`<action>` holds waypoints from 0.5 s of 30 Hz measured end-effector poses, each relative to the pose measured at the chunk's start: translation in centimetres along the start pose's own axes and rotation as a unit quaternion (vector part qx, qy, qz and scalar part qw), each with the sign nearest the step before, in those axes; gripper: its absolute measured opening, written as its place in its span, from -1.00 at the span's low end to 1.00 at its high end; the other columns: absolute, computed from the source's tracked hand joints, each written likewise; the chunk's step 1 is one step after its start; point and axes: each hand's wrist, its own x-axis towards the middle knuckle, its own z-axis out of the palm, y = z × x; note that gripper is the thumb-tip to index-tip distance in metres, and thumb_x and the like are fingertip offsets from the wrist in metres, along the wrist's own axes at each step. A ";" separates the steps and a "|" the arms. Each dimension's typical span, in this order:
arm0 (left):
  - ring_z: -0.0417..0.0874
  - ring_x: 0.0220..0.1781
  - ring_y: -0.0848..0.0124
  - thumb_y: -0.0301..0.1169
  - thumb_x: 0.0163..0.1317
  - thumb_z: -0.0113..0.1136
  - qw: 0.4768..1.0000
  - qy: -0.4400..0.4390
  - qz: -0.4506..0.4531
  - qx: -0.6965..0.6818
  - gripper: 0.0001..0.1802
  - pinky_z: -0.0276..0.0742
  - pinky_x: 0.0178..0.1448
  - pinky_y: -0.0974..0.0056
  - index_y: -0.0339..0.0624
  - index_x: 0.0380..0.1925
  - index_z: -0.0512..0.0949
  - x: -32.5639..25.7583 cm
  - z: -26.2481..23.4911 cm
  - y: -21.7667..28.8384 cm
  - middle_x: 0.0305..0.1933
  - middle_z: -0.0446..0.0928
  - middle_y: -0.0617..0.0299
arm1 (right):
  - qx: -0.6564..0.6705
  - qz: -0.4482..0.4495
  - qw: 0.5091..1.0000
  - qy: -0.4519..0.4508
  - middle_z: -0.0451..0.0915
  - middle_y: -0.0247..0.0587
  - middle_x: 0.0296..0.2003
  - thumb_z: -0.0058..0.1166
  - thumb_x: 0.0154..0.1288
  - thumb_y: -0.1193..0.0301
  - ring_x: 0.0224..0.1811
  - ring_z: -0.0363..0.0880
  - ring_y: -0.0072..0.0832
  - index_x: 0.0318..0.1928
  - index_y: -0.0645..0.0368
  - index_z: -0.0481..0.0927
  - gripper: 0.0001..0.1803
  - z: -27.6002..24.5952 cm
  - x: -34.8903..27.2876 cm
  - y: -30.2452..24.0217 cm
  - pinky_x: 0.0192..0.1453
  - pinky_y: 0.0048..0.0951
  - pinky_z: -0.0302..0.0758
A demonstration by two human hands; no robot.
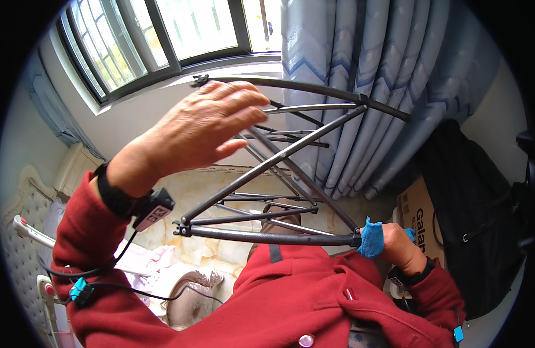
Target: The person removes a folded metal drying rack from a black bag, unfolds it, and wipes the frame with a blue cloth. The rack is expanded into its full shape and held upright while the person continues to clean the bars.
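A folding frame of dark grey metal tubes with crossed struts and black corner joints stands upright in front of me. My left hand is at its upper left corner, fingers stretched out and palm turned down. Whether that hand touches the tube behind it, I cannot tell. At the lower right joint, my right hand is closed on a blue cloth, which lies against the end of the lower tube. The fingers of that hand are partly hidden by the cloth.
Blue patterned curtains hang behind the frame, beside a barred window. To the right are a cardboard box and a large black bag. A tufted headboard and a white rail stand at the left.
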 end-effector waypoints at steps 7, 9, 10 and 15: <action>0.57 -0.21 0.18 -0.20 0.20 0.32 0.989 -0.138 0.013 -0.056 -0.68 0.45 -0.04 0.08 -0.14 -0.33 0.41 3.0 4.4 -0.1 -0.37 0.46 0.15 | -0.004 0.030 0.997 0.070 0.59 -0.20 -0.51 0.25 0.05 0.51 -0.49 0.63 -0.21 -0.35 0.17 0.59 -0.87 0.6 -1.7 0.9 -0.45 -0.29 0.56; 0.55 -0.40 0.16 -0.23 0.18 0.31 0.995 -0.085 0.049 -0.025 -0.67 0.48 -0.28 0.13 -0.13 -0.47 0.35 3.4 4.7 -0.5 -0.51 0.40 0.17 | -0.018 0.034 0.994 0.101 0.54 -0.23 -0.55 0.23 0.02 0.52 -0.52 0.60 -0.24 -0.38 0.14 0.57 -0.88 0.4 -2.2 1.4 -0.47 -0.30 0.52; 0.54 -0.44 0.16 -0.23 0.18 0.31 0.996 -0.065 0.050 -0.016 -0.67 0.47 -0.32 0.13 -0.12 -0.48 0.35 3.5 4.7 -0.7 -0.53 0.38 0.18 | -0.044 0.035 0.993 0.105 0.52 -0.25 -0.57 0.21 0.00 0.53 -0.53 0.58 -0.26 -0.40 0.12 0.57 -0.89 0.0 -2.5 1.8 -0.48 -0.32 0.51; 0.46 -0.57 0.19 -0.19 0.24 0.28 0.998 0.000 0.057 0.018 -0.57 0.35 -0.47 0.14 -0.11 -0.61 0.28 3.9 3.3 -0.9 -0.62 0.31 0.20 | -0.147 0.003 0.982 0.122 0.40 -0.33 -0.64 0.15 -0.02 0.52 -0.59 0.50 -0.36 -0.45 0.01 0.53 -0.89 -2.1 -3.3 3.2 -0.55 -0.36 0.41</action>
